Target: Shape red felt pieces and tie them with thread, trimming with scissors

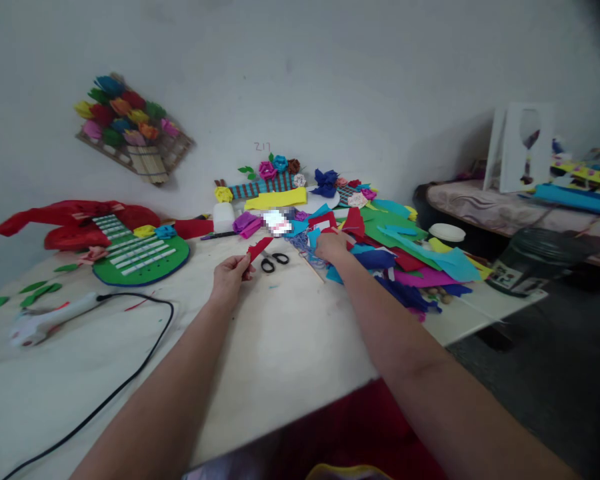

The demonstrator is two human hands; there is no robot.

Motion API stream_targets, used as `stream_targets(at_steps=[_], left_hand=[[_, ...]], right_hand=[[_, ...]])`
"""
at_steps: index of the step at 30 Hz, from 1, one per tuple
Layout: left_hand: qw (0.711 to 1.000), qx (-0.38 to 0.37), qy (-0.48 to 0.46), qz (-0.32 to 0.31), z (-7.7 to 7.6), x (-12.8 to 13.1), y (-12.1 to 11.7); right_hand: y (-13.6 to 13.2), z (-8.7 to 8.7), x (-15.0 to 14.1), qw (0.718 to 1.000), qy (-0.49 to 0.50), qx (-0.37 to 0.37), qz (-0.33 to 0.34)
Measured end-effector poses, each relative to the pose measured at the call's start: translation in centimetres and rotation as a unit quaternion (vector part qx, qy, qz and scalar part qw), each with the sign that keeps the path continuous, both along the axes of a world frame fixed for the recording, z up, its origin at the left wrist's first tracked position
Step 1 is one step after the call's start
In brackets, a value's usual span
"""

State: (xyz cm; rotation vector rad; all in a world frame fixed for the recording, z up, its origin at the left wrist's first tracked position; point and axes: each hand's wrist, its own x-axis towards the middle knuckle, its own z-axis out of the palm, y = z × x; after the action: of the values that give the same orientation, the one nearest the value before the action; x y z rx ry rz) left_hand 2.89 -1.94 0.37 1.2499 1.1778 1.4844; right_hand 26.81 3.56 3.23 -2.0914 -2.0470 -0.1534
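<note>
My left hand (231, 275) pinches a narrow strip of red crepe paper (261, 247) above the table. Just to the right of that strip lie scissors with black handles (275, 262). My right hand (333, 245) reaches into a heap of coloured paper scraps, its fingers at a red paper piece (322, 221); whether they grip it I cannot make out. Around it are blue paper pieces (375, 259), tangled bluish thread and a thin wooden stick (313, 269). A green sheet (387, 228) lies behind the heap.
A white glue gun (55, 320) lies at left, its black cord (167, 333) curving across the table. Behind it rests a green guitar-shaped craft (145, 257) with paper flowers. At right, a dark clear-sided jar (527, 263) stands by the table edge. Paper flowers (280, 165) line the wall.
</note>
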Motion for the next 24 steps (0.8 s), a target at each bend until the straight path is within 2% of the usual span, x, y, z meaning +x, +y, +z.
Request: stream_targets(at_steps=[3, 5, 6, 8, 11, 12, 14, 18, 20, 22, 24], left_hand=[[1.0, 0.002, 0.001, -0.004, -0.2, 0.0, 0.1], [1.0, 0.003, 0.003, -0.005, -0.3, -0.1, 0.2], [1.0, 0.003, 0.003, -0.004, -0.4, -0.1, 0.3], [1.0, 0.003, 0.003, -0.003, -0.5, -0.2, 0.4], [1.0, 0.008, 0.002, -0.006, -0.6, -0.2, 0.5], [1.0, 0.009, 0.001, -0.007, -0.6, -0.2, 0.5], [1.0, 0.009, 0.003, -0.008, -0.5, -0.2, 0.5], [1.0, 0.006, 0.01, -0.004, -0.4, -0.2, 0.4], [1.0, 0.005, 0.01, -0.005, -0.4, -0.2, 0.4], [1.0, 0.005, 0.009, -0.006, -0.4, -0.2, 0.4], [1.0, 0.005, 0.006, -0.004, -0.4, -0.1, 0.4]], right_hand=[[0.3, -0.3, 0.3, 0.991, 0.122, 0.051, 0.008], [0.5, -0.3, 0.5, 0.956, 0.282, 0.077, 0.028], [0.6, -0.3, 0.6, 0.923, 0.372, 0.083, 0.045], [0.8, -0.3, 0.7, 0.84, 0.532, 0.077, 0.074], [0.7, -0.2, 0.7, 0.723, 0.683, 0.051, 0.093], [0.6, -0.2, 0.7, 0.696, 0.71, 0.044, 0.096], [0.4, 0.0, 0.7, 0.661, 0.743, 0.031, 0.1], [-0.2, 0.4, 0.7, 0.631, 0.766, -0.01, 0.124], [-0.5, 0.7, 0.6, 0.625, 0.769, -0.02, 0.131], [-0.7, 0.9, 0.5, 0.632, 0.765, -0.019, 0.119], [-0.8, 0.9, 0.3, 0.652, 0.751, -0.015, 0.105]])
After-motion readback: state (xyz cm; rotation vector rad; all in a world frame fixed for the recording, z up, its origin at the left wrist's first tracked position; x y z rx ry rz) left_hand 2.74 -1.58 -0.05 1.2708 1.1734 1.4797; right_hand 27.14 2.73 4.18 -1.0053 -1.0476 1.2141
